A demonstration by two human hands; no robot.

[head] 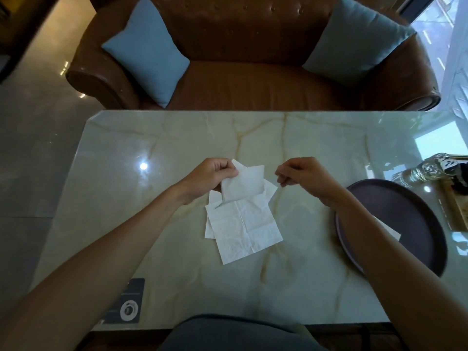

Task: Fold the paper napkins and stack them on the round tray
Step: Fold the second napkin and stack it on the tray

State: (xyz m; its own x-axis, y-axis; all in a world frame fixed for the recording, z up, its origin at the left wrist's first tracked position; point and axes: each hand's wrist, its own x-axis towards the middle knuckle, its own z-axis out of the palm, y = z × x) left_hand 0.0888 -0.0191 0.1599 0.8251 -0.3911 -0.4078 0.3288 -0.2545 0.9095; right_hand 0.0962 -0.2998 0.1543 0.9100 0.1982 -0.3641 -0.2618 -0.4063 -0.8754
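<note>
My left hand [212, 174] pinches the upper left corner of a white paper napkin [243, 182], which hangs partly folded above the table. My right hand [302, 176] hovers to the right of that napkin with fingertips curled together, apart from the paper and holding nothing. Beneath them a loose pile of unfolded white napkins [244, 229] lies flat on the marble table. The dark round tray [415, 224] sits at the right, partly hidden by my right forearm, with a white folded napkin [391, 230] showing on it beside the arm.
A marble table [177, 148] carries a dark card [128, 301] at its near left corner. Glass bottles [428, 169] and a wooden tray [455, 206] stand at the far right edge. A brown leather sofa [253, 79] with two blue cushions faces me.
</note>
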